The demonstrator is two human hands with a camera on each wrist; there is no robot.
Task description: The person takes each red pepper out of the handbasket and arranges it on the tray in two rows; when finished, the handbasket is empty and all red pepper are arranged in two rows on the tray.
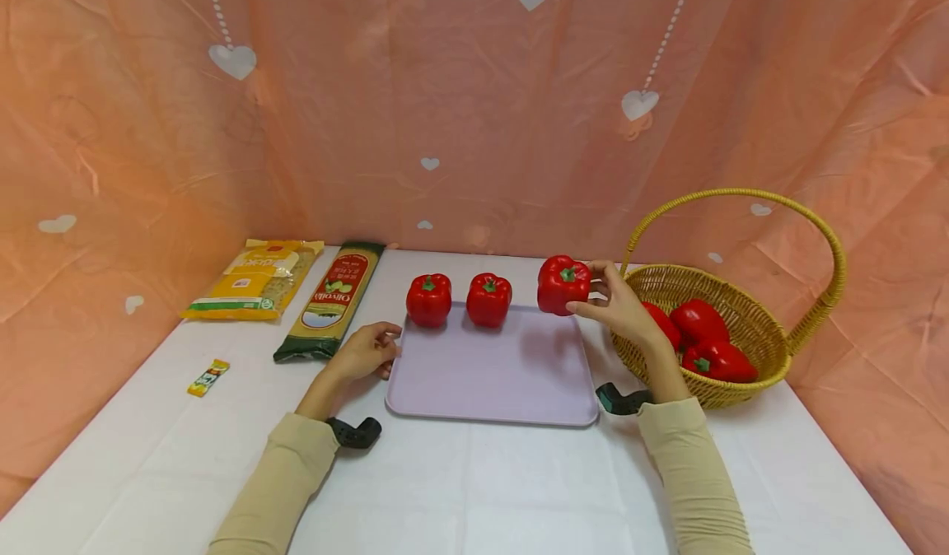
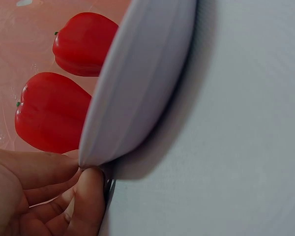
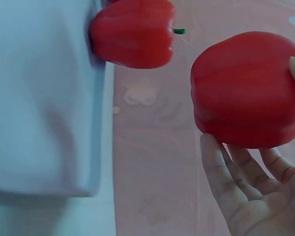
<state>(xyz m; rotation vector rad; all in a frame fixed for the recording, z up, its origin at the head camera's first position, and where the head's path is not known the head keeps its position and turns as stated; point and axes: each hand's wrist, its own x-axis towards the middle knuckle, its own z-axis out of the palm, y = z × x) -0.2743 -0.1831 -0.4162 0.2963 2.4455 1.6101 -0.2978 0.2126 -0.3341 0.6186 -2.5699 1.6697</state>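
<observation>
A red bell pepper (image 1: 563,286) with a green stem is gripped between thumb and fingers of my right hand (image 1: 621,306), raised over the far right corner of the lilac tray (image 1: 489,382). The right wrist view shows this pepper (image 3: 248,88) large, with fingertips along one side and the thumb on the other. My left hand (image 1: 366,351) is at the tray's left side; in the left wrist view its thumb and finger pinch the tray's rim (image 2: 96,142). Two more red bell peppers, one at left (image 1: 428,301) and one mid-tray (image 1: 488,300), stand along the tray's far edge.
At right is a wicker basket (image 1: 774,349) with a tall arched handle, holding several red bell peppers (image 1: 699,322). On the left lie a yellow food packet (image 1: 245,287), a long green-and-gold packet (image 1: 334,296) and a small sachet (image 1: 208,378). An orange curtain (image 1: 474,110) hangs behind.
</observation>
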